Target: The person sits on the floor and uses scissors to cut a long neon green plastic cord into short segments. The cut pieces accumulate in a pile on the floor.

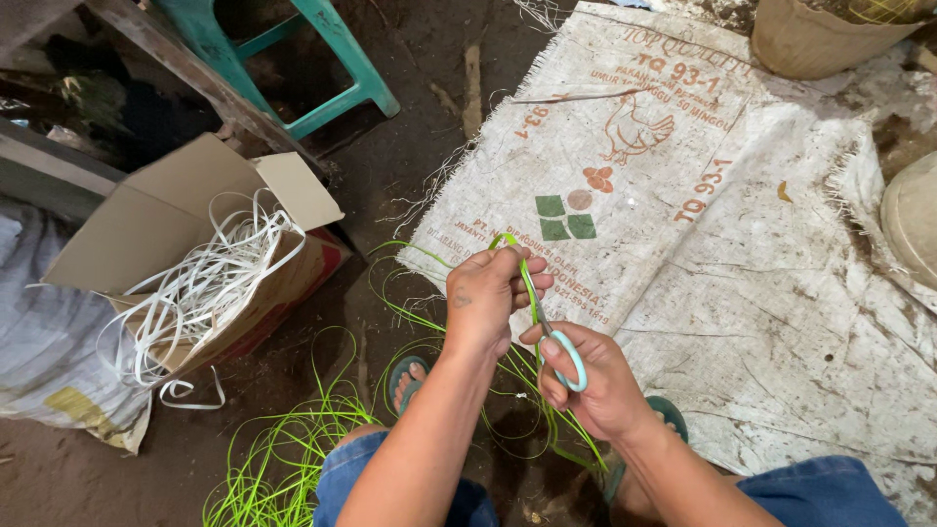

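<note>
Head view: left hand [483, 298] pinches green strip [522, 268], right hand [595, 381] holds scissors [566, 356].

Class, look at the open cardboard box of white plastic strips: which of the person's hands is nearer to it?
Left. The left hand is just right of the cardboard box; the right hand, with the scissors, lies farther right.

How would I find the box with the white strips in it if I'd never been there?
Start at the big dirty woven sack spread on the ground and look to its left, below the teal stool. There sits an open brown cardboard box. Its tangled strips are white, while the strips nearby are bright green.
</note>
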